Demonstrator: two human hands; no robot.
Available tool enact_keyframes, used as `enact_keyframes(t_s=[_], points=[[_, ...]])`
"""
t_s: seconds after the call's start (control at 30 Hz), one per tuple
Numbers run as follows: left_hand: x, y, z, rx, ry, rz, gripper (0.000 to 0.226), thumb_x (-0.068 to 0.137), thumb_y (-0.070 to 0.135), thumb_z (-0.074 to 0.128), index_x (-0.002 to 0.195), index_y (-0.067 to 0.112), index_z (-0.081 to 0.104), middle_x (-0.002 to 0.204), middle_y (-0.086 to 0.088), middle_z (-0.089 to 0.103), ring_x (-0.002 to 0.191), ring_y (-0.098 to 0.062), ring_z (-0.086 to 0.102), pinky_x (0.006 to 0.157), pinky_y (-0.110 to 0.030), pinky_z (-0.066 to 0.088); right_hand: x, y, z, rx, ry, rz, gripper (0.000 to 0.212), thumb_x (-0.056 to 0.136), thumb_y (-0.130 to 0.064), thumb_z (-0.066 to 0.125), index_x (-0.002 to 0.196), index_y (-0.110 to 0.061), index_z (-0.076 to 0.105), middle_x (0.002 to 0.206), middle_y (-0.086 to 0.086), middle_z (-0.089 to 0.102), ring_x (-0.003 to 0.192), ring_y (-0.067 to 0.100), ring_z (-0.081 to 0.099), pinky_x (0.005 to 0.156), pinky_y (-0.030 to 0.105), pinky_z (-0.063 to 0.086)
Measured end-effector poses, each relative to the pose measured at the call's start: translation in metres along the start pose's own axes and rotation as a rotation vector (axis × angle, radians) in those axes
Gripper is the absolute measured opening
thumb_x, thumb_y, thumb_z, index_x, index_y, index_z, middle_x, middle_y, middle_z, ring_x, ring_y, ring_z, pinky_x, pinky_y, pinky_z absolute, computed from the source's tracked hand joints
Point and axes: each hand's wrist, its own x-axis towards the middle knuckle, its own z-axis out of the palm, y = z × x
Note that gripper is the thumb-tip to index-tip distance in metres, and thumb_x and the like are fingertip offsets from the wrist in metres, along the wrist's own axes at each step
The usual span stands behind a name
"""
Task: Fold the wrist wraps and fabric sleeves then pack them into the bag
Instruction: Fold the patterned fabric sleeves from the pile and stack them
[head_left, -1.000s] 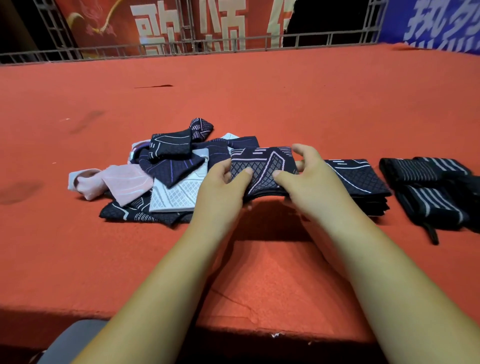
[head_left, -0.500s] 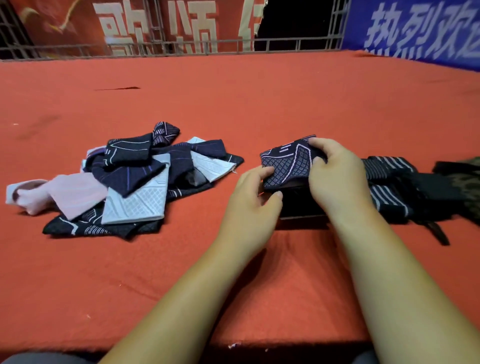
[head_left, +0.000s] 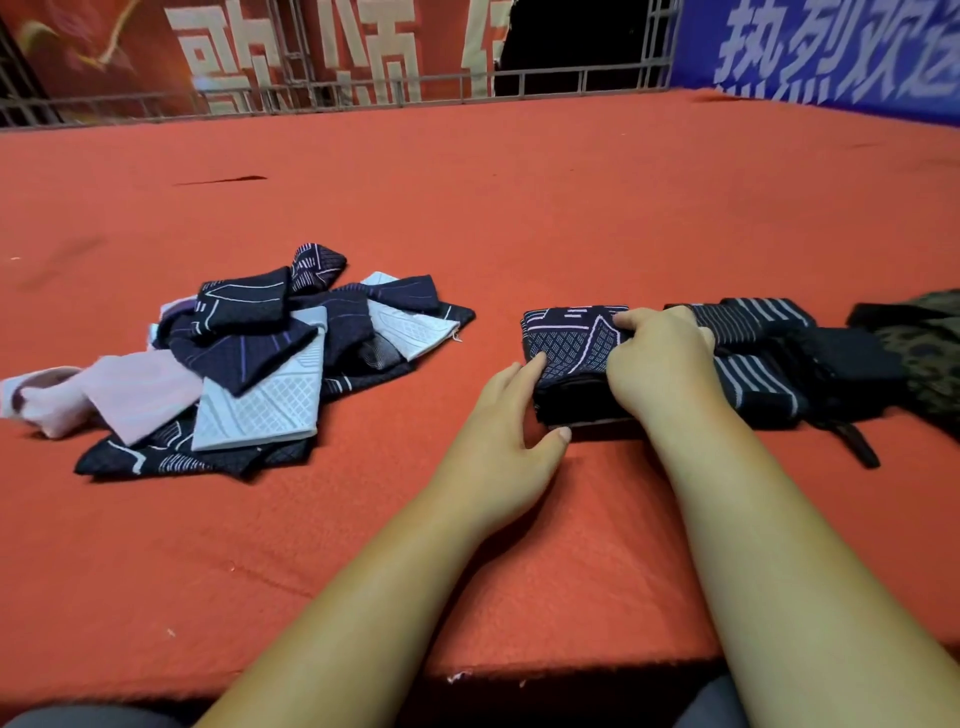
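Midway thru folding: R hand (head_left: 660, 358) fingers curl on folded navy grid-patterned fabric sleeve (head_left: 569, 338), L hand (head_left: 498, 431) fingers straight against it; nxt likely jumbled navy-white-pink sleeve pile (head_left: 260, 364).

Laid out along the tabletop (head_left: 467, 208)
Sleeve pile (head_left: 260, 364) left; folded stack (head_left: 566, 343) right, wrist wraps (head_left: 753, 374) just beside, bag (head_left: 924, 353) farthest right.

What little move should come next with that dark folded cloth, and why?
Probably let go and reach for the unfolded heap: the folded sleeve already lies flat on its stack, the right hand holding it, the left hand touching its side.
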Motion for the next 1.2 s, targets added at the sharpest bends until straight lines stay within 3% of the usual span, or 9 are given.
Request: enact_keyframes(t_s=[0.17, 0.33, 0.53, 0.67, 0.77, 0.9, 0.97, 1.1, 1.2], points=[[-0.003, 0.003, -0.002, -0.052, 0.042, 0.005, 0.076, 0.099, 0.025, 0.067, 0.167, 0.021, 0.034, 0.161, 0.006, 0.044, 0.149, -0.006, 0.042, 0.127, -0.027, 0.031, -0.001, 0.0, 0.0, 0.063, 0.104, -0.035, 0.043, 0.099, -0.015, 0.05, 0.135, -0.025, 0.072, 0.139, 0.01, 0.054, 0.131, 0.041, 0.043, 0.113, 0.042, 0.039], [-0.01, 0.011, -0.017, -0.121, 0.09, -0.095, 0.055, 0.103, 0.019, 0.067, 0.155, 0.025, 0.05, 0.147, 0.009, 0.053, 0.123, -0.003, 0.059, 0.096, 0.0, 0.04, -0.016, -0.022, 0.001, 0.136, 0.294, -0.181, 0.033, 0.096, -0.024, 0.055, 0.122, -0.027, 0.075, 0.13, 0.002, 0.059, 0.131, 0.035, 0.043, 0.115, 0.045, 0.037], [-0.025, 0.006, -0.064, -0.013, 0.141, -0.095, 0.033, 0.101, 0.023, 0.067, 0.134, 0.024, 0.065, 0.134, 0.008, 0.061, 0.117, -0.003, 0.064, 0.105, -0.033, 0.053, -0.047, -0.062, 0.028, 0.272, 0.267, -0.421, 0.023, 0.092, -0.021, 0.058, 0.108, -0.025, 0.074, 0.12, -0.003, 0.059, 0.127, 0.027, 0.045, 0.11, 0.038, 0.039], [-0.036, -0.007, -0.114, 0.041, 0.258, -0.123, 0.027, 0.1, 0.023, 0.066, 0.127, 0.023, 0.071, 0.126, 0.009, 0.065, 0.113, -0.001, 0.064, 0.104, -0.029, 0.052, -0.061, -0.087, 0.045, 0.324, 0.14, -0.496, 0.019, 0.091, -0.016, 0.061, 0.099, -0.026, 0.076, 0.114, -0.005, 0.062, 0.12, 0.024, 0.048, 0.101, 0.025, 0.035], [-0.042, -0.023, -0.148, 0.149, 0.375, -0.14, 0.021, 0.1, 0.018, 0.064, 0.119, 0.022, 0.072, 0.117, 0.011, 0.063, 0.102, -0.006, 0.064, 0.093, -0.026, 0.051, -0.07, -0.099, 0.055, 0.353, 0.029, -0.499, 0.02, 0.092, -0.014, 0.062, 0.097, -0.027, 0.076, 0.113, -0.004, 0.065, 0.115, 0.024, 0.052, 0.097, 0.027, 0.037], [-0.046, -0.068, -0.175, 0.484, 0.376, -0.202, 0.032, 0.097, 0.023, 0.061, 0.124, 0.013, 0.074, 0.136, -0.004, 0.06, 0.129, -0.029, 0.055, 0.11, -0.04, 0.043, -0.08, -0.106, 0.068, 0.383, -0.112, -0.514, 0.021, 0.093, -0.012, 0.062, 0.093, -0.026, 0.077, 0.111, -0.003, 0.067, 0.114, 0.024, 0.057, 0.098, 0.03, 0.039], [-0.047, -0.092, -0.179, 0.61, 0.315, -0.301, 0.034, 0.1, 0.031, 0.061, 0.126, 0.017, 0.076, 0.152, -0.011, 0.053, 0.141, -0.039, 0.045, 0.116, -0.049, 0.038, -0.082, -0.105, 0.074, 0.388, -0.15, -0.525, 0.02, 0.093, -0.011, 0.063, 0.092, -0.026, 0.076, 0.109, -0.004, 0.068, 0.112, 0.022, 0.06, 0.099, 0.03, 0.041], [-0.045, -0.116, -0.179, 0.689, 0.206, -0.422, 0.047, 0.105, 0.054, 0.055, 0.148, 0.036, 0.062, 0.173, -0.009, 0.03, 0.16, -0.039, 0.02, 0.128, -0.052, 0.023, -0.083, -0.099, 0.082, 0.364, -0.198, -0.518, 0.019, 0.093, -0.011, 0.064, 0.093, -0.025, 0.077, 0.107, -0.007, 0.068, 0.109, 0.014, 0.061, 0.091, 0.021, 0.037], [-0.037, -0.124, -0.18, 0.705, 0.199, -0.454, 0.063, 0.106, 0.061, 0.048, 0.161, 0.031, 0.046, 0.176, -0.005, 0.025, 0.162, -0.037, 0.015, 0.129, -0.052, 0.021, -0.084, -0.096, 0.084, 0.367, -0.211, -0.505, 0.02, 0.093, -0.011, 0.064, 0.092, -0.025, 0.078, 0.103, -0.013, 0.066, 0.104, 0.009, 0.059, 0.083, 0.012, 0.035]])
